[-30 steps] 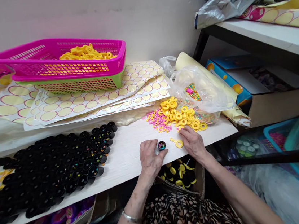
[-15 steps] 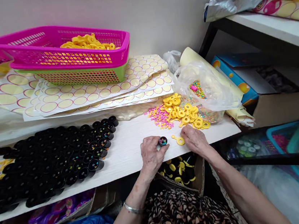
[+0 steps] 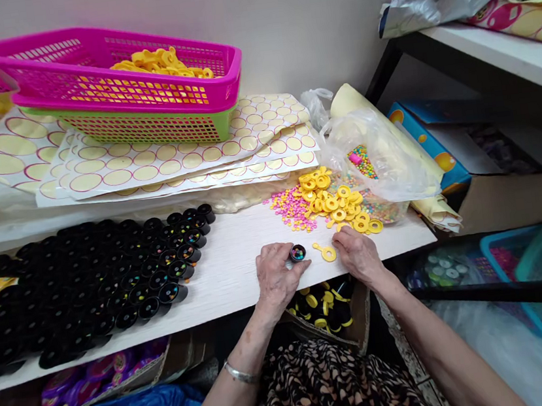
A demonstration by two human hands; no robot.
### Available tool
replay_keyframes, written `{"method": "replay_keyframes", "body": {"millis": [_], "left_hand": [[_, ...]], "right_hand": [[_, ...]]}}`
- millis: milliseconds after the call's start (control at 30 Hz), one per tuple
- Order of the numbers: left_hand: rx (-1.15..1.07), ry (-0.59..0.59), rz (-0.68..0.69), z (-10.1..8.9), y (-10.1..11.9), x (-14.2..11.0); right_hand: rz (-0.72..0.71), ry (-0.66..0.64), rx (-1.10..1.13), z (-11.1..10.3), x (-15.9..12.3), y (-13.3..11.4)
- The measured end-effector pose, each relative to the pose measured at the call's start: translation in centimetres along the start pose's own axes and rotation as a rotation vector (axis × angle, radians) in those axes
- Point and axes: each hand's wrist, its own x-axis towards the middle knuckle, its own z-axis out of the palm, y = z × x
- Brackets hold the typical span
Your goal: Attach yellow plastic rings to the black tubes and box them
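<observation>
My left hand (image 3: 276, 273) is closed around a small black cup (image 3: 298, 253), which stands upright with coloured beads inside. Just right of the cup, a yellow ring-shaped cap with a tab (image 3: 327, 253) lies flat on the white table (image 3: 238, 253). Beside that cap, my right hand (image 3: 358, 255) rests with its fingers pinched together; whatever they hold, if anything, is hidden. Behind the hands lie a pile of yellow caps (image 3: 333, 203) and scattered pink and yellow beads (image 3: 290, 208). Rows of black cups (image 3: 111, 269) fill the left of the table, some with beads in them.
A pink basket (image 3: 131, 108) of yellow parts sits in a green one on sticker sheets (image 3: 168, 169). A plastic bag of beads (image 3: 384, 156) lies back right. Below the table edge is a box of black-and-yellow pieces (image 3: 323, 308). A shelf (image 3: 504, 49) juts in at right.
The view has shifted slightly. My left hand still holds the black cup, and my right hand stays pinched beside the yellow cap, with hardly any movement.
</observation>
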Motion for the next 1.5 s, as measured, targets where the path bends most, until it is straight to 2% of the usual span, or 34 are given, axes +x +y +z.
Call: {"method": "replay_keyframes", "body": {"millis": [100,167,300,433,700,900,1000,1100,1167,1233,1300,1367,1433,1500], "left_hand": [[0.010,-0.010,0.003,0.0,0.1,0.0],[0.008,-0.017,0.010,0.0,0.2,0.0],[0.011,-0.018,0.002,-0.1,0.4,0.0],[0.017,-0.059,0.003,-0.3,0.5,-0.1],[0.037,-0.080,0.009,-0.5,0.6,-0.1],[0.055,-0.070,0.022,-0.6,0.6,0.0],[0.055,-0.063,0.019,-0.5,0.5,0.0],[0.051,-0.059,0.027,-0.4,0.4,0.1],[0.055,-0.054,0.040,-0.4,0.4,0.1],[0.064,-0.050,0.043,-0.5,0.5,0.2],[0.072,-0.047,0.030,-0.6,0.6,0.2],[0.076,-0.052,0.016,-0.7,0.7,0.3],[0.074,-0.056,0.009,-0.6,0.6,0.3],[0.066,-0.046,0.003,-0.5,0.4,0.4]], "right_hand": [[-0.035,0.084,0.036,-0.2,0.0,-0.9],[-0.113,0.128,0.137,-0.5,0.2,-2.0],[-0.310,0.102,0.242,-0.9,0.7,-4.7],[-0.369,0.058,0.165,-0.5,0.9,-6.2],[-0.431,-0.007,-0.005,-0.9,1.5,-6.9],[-0.509,-0.003,-0.122,-0.9,1.5,-7.6],[-0.475,-0.035,-0.013,-0.9,1.6,-7.4],[-0.392,-0.050,0.301,-1.0,1.7,-6.7],[-0.331,-0.014,0.531,-1.1,1.5,-5.8],[-0.242,0.067,0.663,-0.9,1.1,-4.5],[-0.103,0.187,0.662,-0.7,0.3,-3.1],[0.049,0.270,0.562,-0.4,-0.6,-2.0],[0.128,0.252,0.427,-0.2,-1.4,-1.5],[0.122,0.174,0.292,0.0,-1.9,-1.6]]}}
